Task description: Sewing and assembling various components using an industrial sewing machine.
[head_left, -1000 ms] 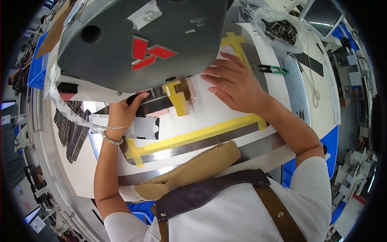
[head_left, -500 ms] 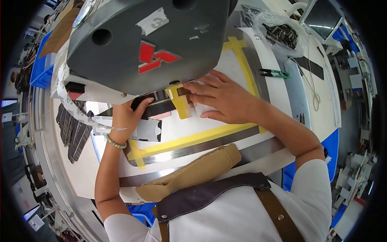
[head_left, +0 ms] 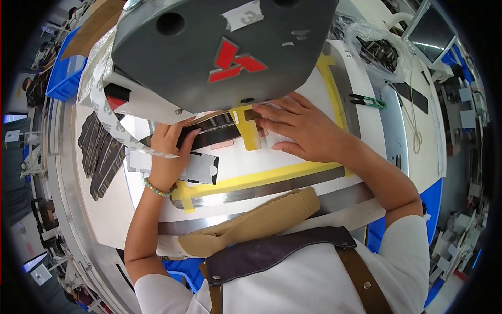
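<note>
The dark zipper strip (head_left: 217, 134) is pinched at its near-left end between thumb and fingers of the left hand (head_left: 170, 149), and is stretched across the gap between the two hands; the right hand (head_left: 308, 128) is held open, palm down, with its fingers spread and its foremost fingertips brought up to the yellow guide piece (head_left: 251, 138), at which the strip's other end is met; whether the strip itself is pressed by those fingertips cannot be told; a grey machine head (head_left: 172, 57) with a red emblem is seen just beyond both hands, and the strip's far edge is partly hidden beneath it; a grey card (head_left: 201, 167) with black corners is laid just beside the left hand, on its near side; a beaded bracelet (head_left: 156, 188) is worn on the left wrist; a white sheet (head_left: 293, 152) edged with yellow tape (head_left: 272, 175) is spread under the hands; striped strips (head_left: 99, 157) are heaped on the surface (head_left: 110, 220) to the left of the left hand; green-handled snips (head_left: 368, 100) and a clear plastic bag (head_left: 379, 52) of dark pieces are placed beyond the right hand, to its right; a tan cloth (head_left: 251, 222) is laid nearer the body than either hand.
</note>
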